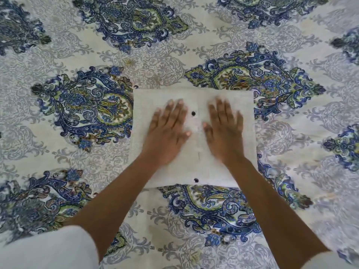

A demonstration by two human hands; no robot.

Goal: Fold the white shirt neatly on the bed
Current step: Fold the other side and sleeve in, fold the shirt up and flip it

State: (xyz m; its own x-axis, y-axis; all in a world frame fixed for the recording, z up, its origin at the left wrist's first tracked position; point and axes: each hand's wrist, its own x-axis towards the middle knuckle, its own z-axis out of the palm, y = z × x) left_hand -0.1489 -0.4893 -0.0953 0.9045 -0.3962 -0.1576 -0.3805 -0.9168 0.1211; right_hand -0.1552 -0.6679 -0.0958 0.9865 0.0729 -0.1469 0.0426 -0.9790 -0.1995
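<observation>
Nearest the camera, a white left sleeve (48,249) fills the lower left corner and a sliver of a white right sleeve (330,263) shows at the lower right; a bare forearm reaches forward from each over the bed (155,61), whose pale cover with grey scrollwork and blue-and-green paisley medallions fills the whole view. The forearms draw closer together toward the white shirt (194,164), which lies folded into a flat, roughly square packet on the cover, about in the middle of the view. A dark near button (196,180) sits at the packet's near edge, on the line of its placket. Farther on, both hands lie palm down on the shirt, side by side and apart. The left hand (167,131) is flat with straight fingers pointing away and the thumb out toward the placket. The right hand (225,131) lies the same way, fingers straight and slightly fanned; both are a little blurred. Between the two hands a second dark far button (193,113) shows on the placket. Beyond the fingertips the packet's far edge runs straight across, and the patterned cover goes on behind it
</observation>
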